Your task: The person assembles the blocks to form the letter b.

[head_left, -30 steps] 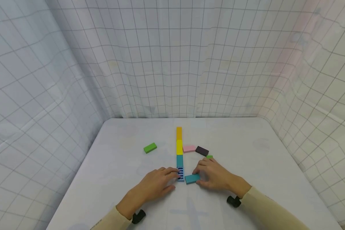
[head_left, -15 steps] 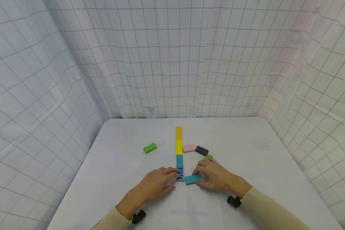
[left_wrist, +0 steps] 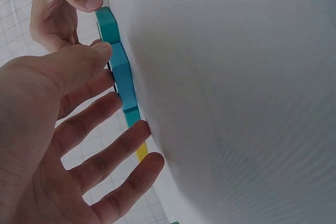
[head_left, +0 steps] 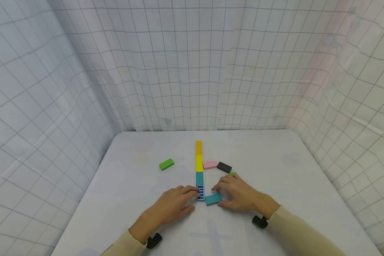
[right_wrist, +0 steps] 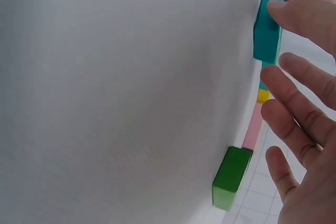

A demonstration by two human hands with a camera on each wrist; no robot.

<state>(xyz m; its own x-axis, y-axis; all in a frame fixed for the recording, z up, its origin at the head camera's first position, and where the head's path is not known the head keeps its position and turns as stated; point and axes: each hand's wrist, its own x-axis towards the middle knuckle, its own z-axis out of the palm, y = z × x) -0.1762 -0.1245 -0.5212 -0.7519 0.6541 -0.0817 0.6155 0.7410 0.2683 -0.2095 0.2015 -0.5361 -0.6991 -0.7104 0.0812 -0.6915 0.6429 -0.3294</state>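
Fingertips of my left hand (head_left: 172,205) rest on a light blue block with dark slots (head_left: 202,195), its thumb apart from it on the near side. That block ends a straight row running away from me: a teal block (head_left: 200,178), a yellow block (head_left: 199,163) and an orange block (head_left: 199,147). A second teal block (head_left: 212,200) lies slightly angled at the right of the slotted one. My right hand (head_left: 238,193) is spread around this block's right end; its thumb tip is at the near edge, and the index finger is raised off the far edge.
Right of the row lie a pink block (head_left: 209,165), a black block (head_left: 224,167) and a green block (right_wrist: 231,174), partly hidden by the right hand in the head view. Another green block (head_left: 166,164) lies left on the white table (head_left: 131,149). Gridded white curtains (head_left: 192,71) enclose it.
My right hand's fingers have loosened from the angled teal block, the index finger lifting off its far edge. The left hand and the row keep their places.
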